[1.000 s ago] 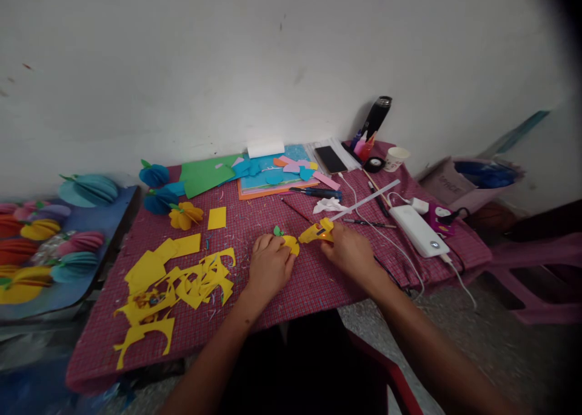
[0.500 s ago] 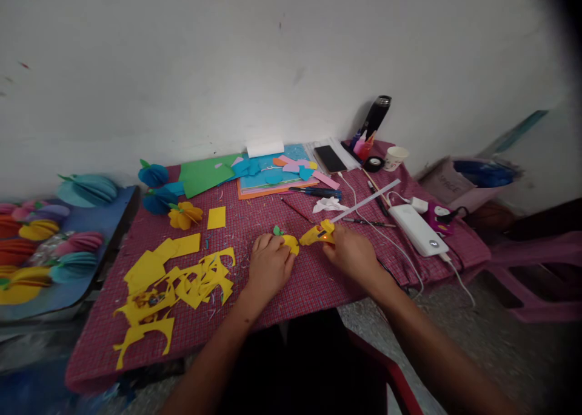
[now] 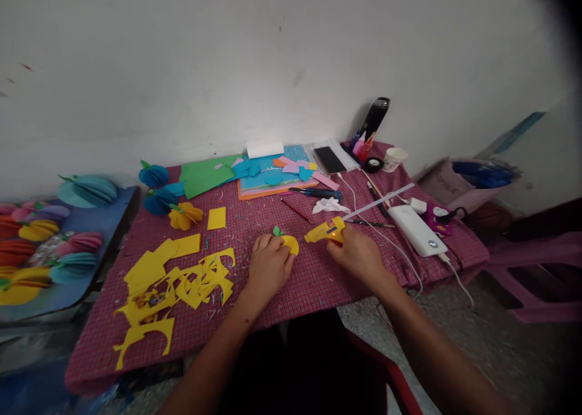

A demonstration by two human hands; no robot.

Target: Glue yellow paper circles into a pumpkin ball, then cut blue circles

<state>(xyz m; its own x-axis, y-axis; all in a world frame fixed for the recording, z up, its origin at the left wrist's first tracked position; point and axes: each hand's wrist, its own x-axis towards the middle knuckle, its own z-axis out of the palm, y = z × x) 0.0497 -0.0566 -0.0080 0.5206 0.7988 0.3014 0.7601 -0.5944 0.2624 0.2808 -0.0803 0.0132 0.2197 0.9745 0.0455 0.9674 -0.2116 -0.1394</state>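
My left hand [image 3: 269, 263] rests on the cloth with its fingers curled over a small yellow paper fruit [image 3: 291, 244]. A green paper leaf [image 3: 277, 231] sticks out at the fruit's top; my fingers hide its left part. In my right hand [image 3: 359, 254] is a yellow hot glue gun [image 3: 325, 230], its nozzle pointing left, a short gap from the fruit. A small orange light glows on the gun's side. A long whitish glue stick [image 3: 379, 201] juts from its rear, up and to the right.
Yellow paper scraps [image 3: 200, 278] lie left, near finished blue and yellow paper fruits [image 3: 185, 215]. Coloured sheets [image 3: 207, 175], a phone [image 3: 330, 159], a paper cup [image 3: 394, 159] and a black flask [image 3: 375, 116] stand or lie behind. A white power bank [image 3: 417, 230] with cables is at right.
My right hand has drawn the glue gun a little to the right, away from the yellow paper fruit. My left hand has stayed in place on the fruit.
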